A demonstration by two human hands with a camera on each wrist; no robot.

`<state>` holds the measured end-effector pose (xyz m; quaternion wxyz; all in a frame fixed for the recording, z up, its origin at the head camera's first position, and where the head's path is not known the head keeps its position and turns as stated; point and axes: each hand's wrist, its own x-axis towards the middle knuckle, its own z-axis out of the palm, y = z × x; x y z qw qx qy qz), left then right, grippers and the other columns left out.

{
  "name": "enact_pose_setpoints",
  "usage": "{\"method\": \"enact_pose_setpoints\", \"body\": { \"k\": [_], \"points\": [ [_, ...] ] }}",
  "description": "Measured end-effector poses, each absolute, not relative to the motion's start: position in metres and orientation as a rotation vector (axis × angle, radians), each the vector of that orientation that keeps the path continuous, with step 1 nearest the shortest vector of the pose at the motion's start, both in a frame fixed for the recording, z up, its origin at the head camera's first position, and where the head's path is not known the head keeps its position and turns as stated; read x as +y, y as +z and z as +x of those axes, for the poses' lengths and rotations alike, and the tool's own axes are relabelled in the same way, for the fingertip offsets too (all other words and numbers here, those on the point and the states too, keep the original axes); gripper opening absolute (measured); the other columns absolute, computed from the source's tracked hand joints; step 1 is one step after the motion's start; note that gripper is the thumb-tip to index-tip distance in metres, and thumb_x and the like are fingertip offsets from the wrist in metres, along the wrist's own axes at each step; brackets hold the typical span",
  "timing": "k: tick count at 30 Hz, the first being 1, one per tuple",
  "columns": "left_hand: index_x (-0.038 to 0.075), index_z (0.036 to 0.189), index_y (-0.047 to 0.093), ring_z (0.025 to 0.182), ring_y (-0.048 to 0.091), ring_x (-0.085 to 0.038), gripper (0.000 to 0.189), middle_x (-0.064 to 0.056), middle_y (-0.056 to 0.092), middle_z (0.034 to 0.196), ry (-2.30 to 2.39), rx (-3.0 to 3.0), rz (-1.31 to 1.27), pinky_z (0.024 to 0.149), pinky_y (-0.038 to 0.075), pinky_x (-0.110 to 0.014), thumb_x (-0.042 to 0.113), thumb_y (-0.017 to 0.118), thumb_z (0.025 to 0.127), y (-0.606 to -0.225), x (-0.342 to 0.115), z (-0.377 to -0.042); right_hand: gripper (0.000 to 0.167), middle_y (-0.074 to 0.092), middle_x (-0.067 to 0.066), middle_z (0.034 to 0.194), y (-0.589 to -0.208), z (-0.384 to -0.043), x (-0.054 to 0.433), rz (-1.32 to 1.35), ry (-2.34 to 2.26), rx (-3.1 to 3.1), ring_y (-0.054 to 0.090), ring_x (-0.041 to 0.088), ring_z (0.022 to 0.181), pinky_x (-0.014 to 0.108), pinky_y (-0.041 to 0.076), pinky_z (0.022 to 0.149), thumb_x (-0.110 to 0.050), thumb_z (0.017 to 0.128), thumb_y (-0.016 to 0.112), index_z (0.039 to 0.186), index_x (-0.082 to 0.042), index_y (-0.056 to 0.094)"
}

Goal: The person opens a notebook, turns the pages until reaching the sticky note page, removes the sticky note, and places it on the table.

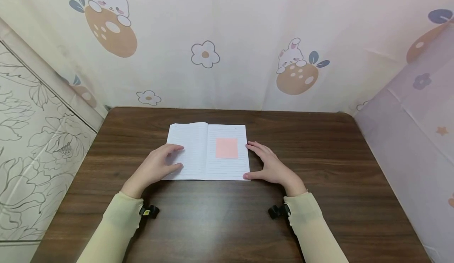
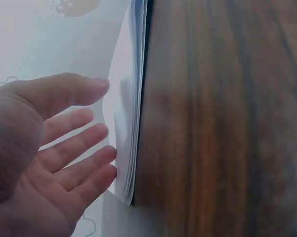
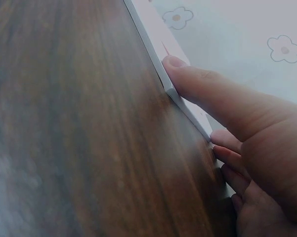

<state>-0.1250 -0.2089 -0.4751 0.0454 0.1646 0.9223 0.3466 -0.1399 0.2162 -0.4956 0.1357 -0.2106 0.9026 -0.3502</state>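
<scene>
An open notebook (image 1: pixel 188 152) with lined white pages lies on the wooden table. On its right page is a square pink sticky note (image 1: pixel 227 148). My left hand (image 1: pixel 158 166) hovers over the left page's outer part, thumb and fingers spread apart; in the left wrist view the relaxed left hand (image 2: pixel 54 153) shows nothing between its fingers. Along the notebook's right edge lies my right hand (image 1: pixel 271 167). The thumb (image 3: pixel 188 74) of that hand touches the lower right corner, while its other fingers rest at the side edge, partly hidden behind the thumb in the right wrist view.
The brown wood-grain table (image 1: pixel 319 149) extends on all sides of the notebook. Behind it hangs a pale curtain (image 1: pixel 241 38) with rabbits and flowers. A white panel with drawn flowers (image 1: pixel 42 145) stands at the left. Both wrists carry small black cameras (image 1: pixel 279 211).
</scene>
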Motion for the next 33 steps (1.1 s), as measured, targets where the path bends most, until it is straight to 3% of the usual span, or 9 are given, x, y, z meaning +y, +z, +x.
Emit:
{"method": "enact_pose_setpoints", "body": {
  "k": [9,24,33],
  "points": [
    [0.003,0.146,0.064,0.143,0.055,-0.041,0.066,-0.020,0.062,0.151,0.958,2.777,0.617,0.120,0.042,-0.062,0.009,0.092,0.087,-0.480,-0.218,-0.127,0.109,0.028,0.006,0.178,-0.494,-0.139,0.216,-0.594,-1.013,2.612,0.020,0.039,0.164,0.073,0.023,0.126,-0.049,0.082,0.096,0.170,-0.017,0.040],
    [0.004,0.156,0.057,0.154,0.042,-0.045,0.074,-0.020,0.049,0.165,0.909,2.707,0.632,0.123,0.035,-0.066,0.016,0.090,0.091,-0.478,-0.222,-0.124,0.105,0.028,0.011,0.179,-0.484,-0.138,0.214,-0.567,-0.930,2.600,0.021,0.041,0.164,0.068,0.026,0.127,-0.048,0.083,0.096,0.167,-0.012,0.044],
    [0.005,0.156,0.057,0.154,0.042,-0.043,0.077,-0.018,0.047,0.166,0.886,2.696,0.609,0.123,0.037,-0.065,0.020,0.092,0.090,-0.478,-0.225,-0.123,0.076,0.059,0.020,0.155,-0.454,-0.149,0.190,-0.614,-0.772,2.732,0.054,0.038,0.146,0.056,0.044,0.121,-0.035,0.091,0.092,0.152,-0.003,0.060]
  ]
}}
